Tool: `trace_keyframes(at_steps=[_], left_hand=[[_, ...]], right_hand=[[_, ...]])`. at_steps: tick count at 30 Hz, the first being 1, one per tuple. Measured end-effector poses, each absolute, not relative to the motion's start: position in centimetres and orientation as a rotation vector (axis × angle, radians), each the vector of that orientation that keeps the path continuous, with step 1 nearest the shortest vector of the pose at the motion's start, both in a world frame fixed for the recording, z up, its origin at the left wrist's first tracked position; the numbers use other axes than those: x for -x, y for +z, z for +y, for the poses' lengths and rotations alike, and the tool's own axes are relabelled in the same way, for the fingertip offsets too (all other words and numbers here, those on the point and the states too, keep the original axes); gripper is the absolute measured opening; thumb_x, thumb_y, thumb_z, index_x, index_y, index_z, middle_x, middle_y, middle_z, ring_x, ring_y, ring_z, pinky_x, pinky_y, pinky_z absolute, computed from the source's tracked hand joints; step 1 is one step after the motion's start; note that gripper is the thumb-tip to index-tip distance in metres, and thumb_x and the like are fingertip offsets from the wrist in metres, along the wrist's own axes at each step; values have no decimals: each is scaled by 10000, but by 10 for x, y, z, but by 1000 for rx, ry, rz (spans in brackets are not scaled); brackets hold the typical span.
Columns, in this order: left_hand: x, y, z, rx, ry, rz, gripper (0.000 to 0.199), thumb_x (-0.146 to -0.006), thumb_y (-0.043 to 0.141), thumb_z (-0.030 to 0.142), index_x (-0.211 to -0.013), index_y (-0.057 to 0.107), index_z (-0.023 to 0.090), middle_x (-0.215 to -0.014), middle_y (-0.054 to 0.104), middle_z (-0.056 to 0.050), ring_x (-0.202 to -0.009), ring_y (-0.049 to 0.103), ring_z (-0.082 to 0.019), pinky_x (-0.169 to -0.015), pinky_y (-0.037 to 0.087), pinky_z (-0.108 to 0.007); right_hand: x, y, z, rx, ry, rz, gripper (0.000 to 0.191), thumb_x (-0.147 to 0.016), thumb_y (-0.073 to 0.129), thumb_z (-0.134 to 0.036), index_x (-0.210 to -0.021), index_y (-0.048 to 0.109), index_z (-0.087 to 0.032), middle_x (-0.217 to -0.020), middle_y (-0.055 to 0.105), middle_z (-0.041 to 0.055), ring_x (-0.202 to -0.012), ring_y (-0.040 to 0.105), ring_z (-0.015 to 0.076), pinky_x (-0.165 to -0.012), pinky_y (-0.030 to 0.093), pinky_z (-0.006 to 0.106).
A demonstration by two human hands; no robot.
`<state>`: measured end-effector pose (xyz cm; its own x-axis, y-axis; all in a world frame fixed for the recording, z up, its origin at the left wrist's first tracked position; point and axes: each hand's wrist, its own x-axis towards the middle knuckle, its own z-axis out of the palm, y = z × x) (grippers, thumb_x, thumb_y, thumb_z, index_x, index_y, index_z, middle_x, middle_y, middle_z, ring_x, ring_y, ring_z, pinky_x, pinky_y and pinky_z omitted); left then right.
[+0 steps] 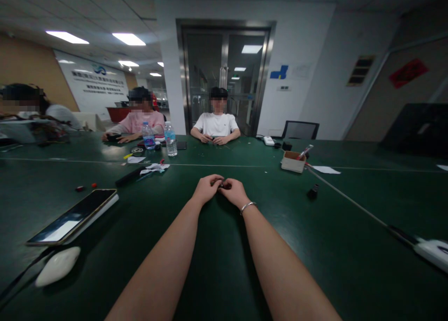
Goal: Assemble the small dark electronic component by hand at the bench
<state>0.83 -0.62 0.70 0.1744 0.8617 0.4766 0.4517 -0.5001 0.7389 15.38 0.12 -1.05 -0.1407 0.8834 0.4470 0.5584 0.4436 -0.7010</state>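
Both my arms stretch forward over a dark green table [280, 246]. My left hand [207, 188] and my right hand [234, 191] meet at the middle of the view, thumbs and fingers pinched together. Between the fingertips is a small dark piece [221, 184], mostly covered, so its kind cannot be made out. Both hands appear to grip it. A silver bracelet [248, 207] circles my right wrist. To the right of my hands stands a small black object [312, 191], apart from them.
A phone [75, 216] on a white box and a white mouse-shaped object [58, 266] lie at left. Water bottles [171, 140], papers [154, 169], a small cardboard box [293, 163] and a white power strip [434, 252] with its cable are on the table. Several people sit beyond.
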Motion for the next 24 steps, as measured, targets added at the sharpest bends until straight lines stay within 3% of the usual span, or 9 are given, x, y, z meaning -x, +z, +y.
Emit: trace_keyframes(at_steps=[5, 9, 16, 21, 24], left_hand=[[-11, 6, -7, -1973, 1294, 1423, 159, -758, 591, 319, -841, 655, 199, -810, 687, -34, -749, 625, -155, -718, 476, -270], [-10, 4, -1, -1717, 1310, 1583, 262, -792, 538, 403, -773, 643, 164, -761, 678, -65, -711, 616, -165, -653, 465, -271], [-14, 13, 2, -1400, 1439, 1350, 236, -885, 394, 366, -952, 503, 168, -904, 664, -51, -489, 521, -53, -420, 345, -153], [-29, 9, -6, -1717, 1154, 1318, 172, -879, 433, 359, -944, 480, 207, -869, 660, -23, -487, 562, -62, -448, 380, -167], [-18, 9, -1, -1740, 1105, 1423, 184, -889, 412, 366, -972, 469, 212, -907, 666, -34, -517, 595, -76, -476, 410, -182]], right_hand=[[-153, -9, 0, 1244, 418, -1848, 89, -639, 645, -230, -678, 615, -155, -666, 620, 8, -629, 546, 126, -586, 404, 227], [-154, -5, -2, 1266, 423, -1861, 99, -642, 661, -229, -700, 632, -155, -703, 634, 18, -657, 558, 133, -618, 417, 239], [-154, 1, -6, 1476, 300, -1914, 265, -625, 729, -355, -803, 690, -163, -856, 637, 64, -859, 551, 202, -777, 408, 318], [-175, 33, -7, 1503, 606, -2041, 401, -533, 794, -275, -903, 689, -165, -904, 653, 59, -817, 583, 178, -736, 424, 272], [-216, 69, -11, 1536, 654, -1910, 361, -609, 745, -236, -951, 676, -143, -950, 654, 73, -809, 599, 159, -706, 431, 246]])
